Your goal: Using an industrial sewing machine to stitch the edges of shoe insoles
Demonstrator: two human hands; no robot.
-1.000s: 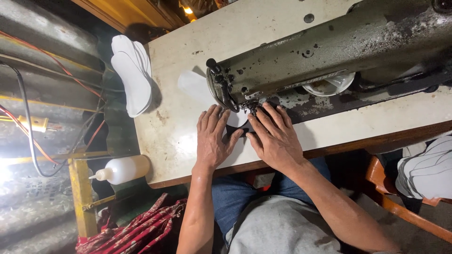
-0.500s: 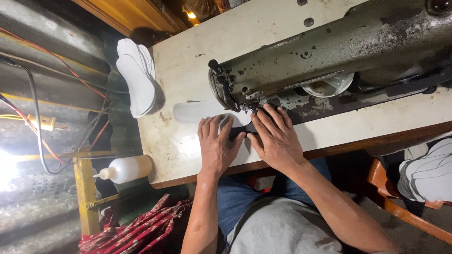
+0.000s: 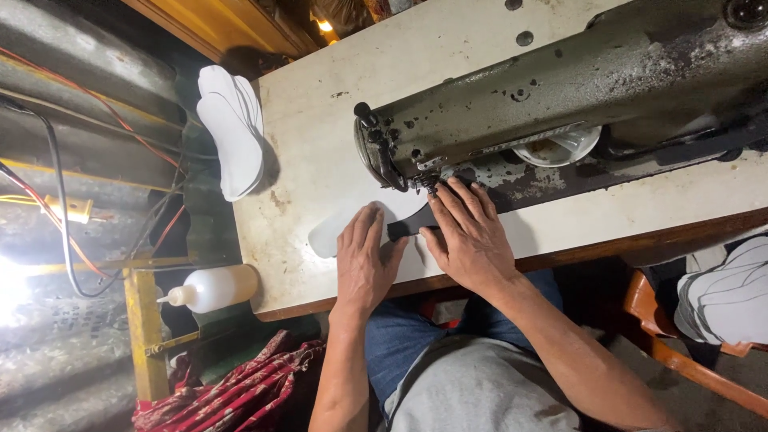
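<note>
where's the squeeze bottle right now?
Head view, lower left: the white squeeze bottle lies on its side just off the table's left edge, beside the yellow post, above the red cloth.

The sewing machine (image 3: pixel 560 104) is dull grey metal, chipped and rust-spotted. The table (image 3: pixel 336 104) top is smooth cream laminate, stained, with a wood edge. The white sole piece (image 3: pixel 340 228) looks matt and soft; the black strip (image 3: pixel 408 226) is matt. The squeeze bottle (image 3: pixel 214 288) is translucent plastic.
</note>
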